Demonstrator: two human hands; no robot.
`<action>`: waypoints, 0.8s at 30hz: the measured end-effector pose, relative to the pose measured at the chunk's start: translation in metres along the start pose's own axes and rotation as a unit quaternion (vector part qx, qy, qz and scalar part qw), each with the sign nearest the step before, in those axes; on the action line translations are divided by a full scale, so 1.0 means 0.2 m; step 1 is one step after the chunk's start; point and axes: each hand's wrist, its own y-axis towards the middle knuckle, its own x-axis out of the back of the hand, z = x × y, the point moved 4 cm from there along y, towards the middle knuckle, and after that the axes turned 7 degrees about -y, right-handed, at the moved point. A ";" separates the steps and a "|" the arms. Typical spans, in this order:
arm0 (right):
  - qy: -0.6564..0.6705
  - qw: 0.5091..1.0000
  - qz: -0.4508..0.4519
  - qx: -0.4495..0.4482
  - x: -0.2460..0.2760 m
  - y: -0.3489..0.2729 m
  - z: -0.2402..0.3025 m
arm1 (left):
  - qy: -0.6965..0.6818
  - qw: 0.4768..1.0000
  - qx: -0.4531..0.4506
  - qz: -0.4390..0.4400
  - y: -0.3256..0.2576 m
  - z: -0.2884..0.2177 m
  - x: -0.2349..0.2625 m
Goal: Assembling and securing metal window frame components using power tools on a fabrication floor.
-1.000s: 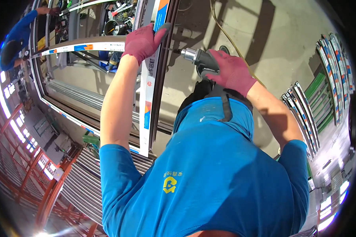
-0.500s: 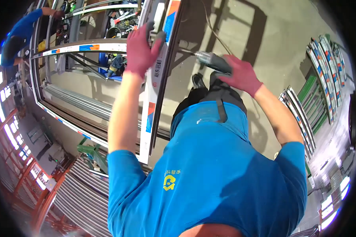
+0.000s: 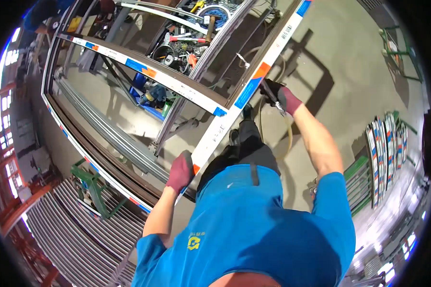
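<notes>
Left hand [image 3: 181, 171], in a dark red work glove, is now gripping low on the long white film-wrapped aluminium frame rail with blue and orange patches [image 3: 234, 107]; fingers are clenched around its edge near the lower end. 0.5 s ago this hand was resting much higher up the same rail, so it has slid down toward the body.

Right hand [image 3: 281, 97], also gloved, is no longer pressing the grey power drill toward the rail as it was 1 s ago. It is now closing on a thin dark tool or hose end [image 3: 273, 95] just beside the rail's right edge; what exactly the fingers are grasping, I cannot tell. A pale coiled hose [image 3: 287, 138] is hanging below that hand.

The rail is running diagonally from upper right to the left hand, joined to a second film-wrapped crossbar [image 3: 143, 71] of the same large frame. The frame is lying over the concrete floor [image 3: 340, 57].

Judgement: drilling at the upper point appears finished; the grip is shifting for repositioning.
</notes>
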 end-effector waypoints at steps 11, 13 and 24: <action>0.133 0.931 0.334 0.065 -0.64 0.65 0.30 | -0.289 0.903 0.307 0.081 0.03 -0.05 0.05; 0.165 0.882 0.439 -0.038 -0.72 0.78 0.27 | -0.278 0.913 0.279 0.103 0.07 -0.03 0.07; 0.045 0.882 0.415 0.221 -0.77 0.75 0.28 | 0.050 0.993 0.094 0.050 0.03 -0.21 0.10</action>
